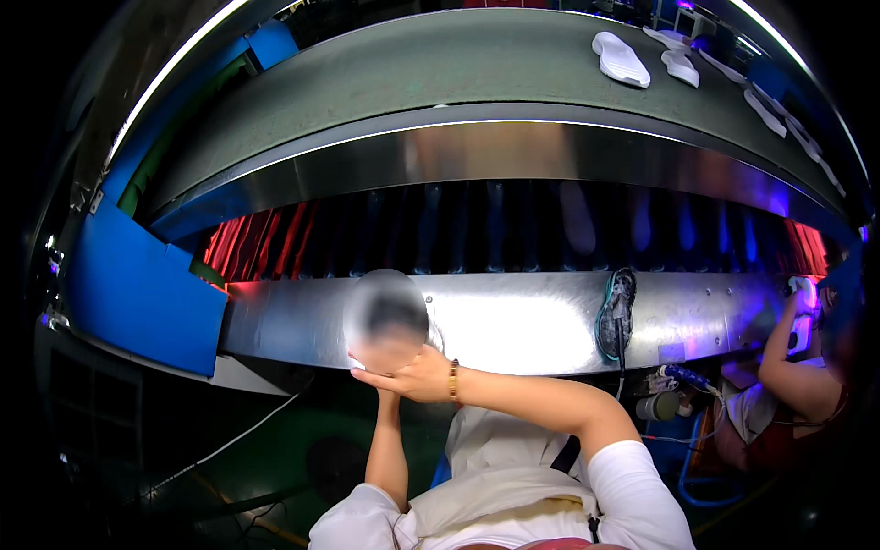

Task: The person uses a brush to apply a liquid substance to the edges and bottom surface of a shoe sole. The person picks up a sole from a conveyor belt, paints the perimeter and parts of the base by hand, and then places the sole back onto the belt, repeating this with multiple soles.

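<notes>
A: Only the head view to go on, so what have we got? We see the right hand [417, 374] tucked under a dark-topped thing [396, 316], right over the near edge of the metal bench [513, 321]. That thing's badly blurred, so we can't say what it is.

B: And the grip? The right hand looks cupped around the bottom, but we can't tell if it's clamped. The left forearm [388, 449] comes up from below; the left hand is lost behind the right one and the blur, so no call there.

A: What could bite us?

B: We'd guess a drop. If the hold is loose, the thing could slide off that edge to the floor. Also, a dark teal-edged item [618, 314] lies on the bench with a cord [622, 383] hanging over the edge, near our right elbow. If we snag the cord, the item could get dragged off.

A: Any containers?

B: Just one we'd bet on: a squat round container [658, 406] below the bench edge, off to the right. It's too small and dim for us to tell what's inside, if anything.
</notes>
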A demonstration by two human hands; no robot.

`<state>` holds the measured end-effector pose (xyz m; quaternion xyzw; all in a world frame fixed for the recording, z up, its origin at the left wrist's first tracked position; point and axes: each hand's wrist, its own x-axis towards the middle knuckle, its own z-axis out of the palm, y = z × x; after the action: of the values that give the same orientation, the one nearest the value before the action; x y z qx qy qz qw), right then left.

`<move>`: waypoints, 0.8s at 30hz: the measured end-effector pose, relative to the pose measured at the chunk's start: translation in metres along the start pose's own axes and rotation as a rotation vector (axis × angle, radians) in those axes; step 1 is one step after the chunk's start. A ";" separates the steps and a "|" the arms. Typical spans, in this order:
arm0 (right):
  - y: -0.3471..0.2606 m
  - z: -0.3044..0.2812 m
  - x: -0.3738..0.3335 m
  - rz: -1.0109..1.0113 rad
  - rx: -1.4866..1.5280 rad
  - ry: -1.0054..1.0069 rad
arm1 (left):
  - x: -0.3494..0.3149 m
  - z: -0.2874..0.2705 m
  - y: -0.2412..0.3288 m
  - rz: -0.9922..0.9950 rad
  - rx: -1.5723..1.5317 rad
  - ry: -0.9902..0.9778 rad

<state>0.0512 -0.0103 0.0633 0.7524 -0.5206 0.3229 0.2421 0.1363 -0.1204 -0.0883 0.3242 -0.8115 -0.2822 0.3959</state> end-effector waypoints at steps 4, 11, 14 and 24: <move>0.009 0.044 0.007 -0.014 -0.169 -0.129 | 0.018 -0.006 0.075 0.119 0.980 0.487; 0.038 0.019 0.039 0.339 0.252 -0.100 | 0.007 -0.028 0.048 -0.091 -0.454 0.054; 0.051 0.037 0.040 0.534 0.366 -0.535 | -0.006 -0.017 -0.002 -0.148 -0.440 -0.084; 0.066 -0.003 0.018 0.724 -0.109 -0.557 | 0.005 0.026 0.034 -0.353 -0.684 -0.177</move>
<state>-0.0073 -0.0418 0.0807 0.5665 -0.8113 0.1443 0.0038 0.1014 -0.0975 -0.0752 0.2827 -0.6334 -0.6268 0.3550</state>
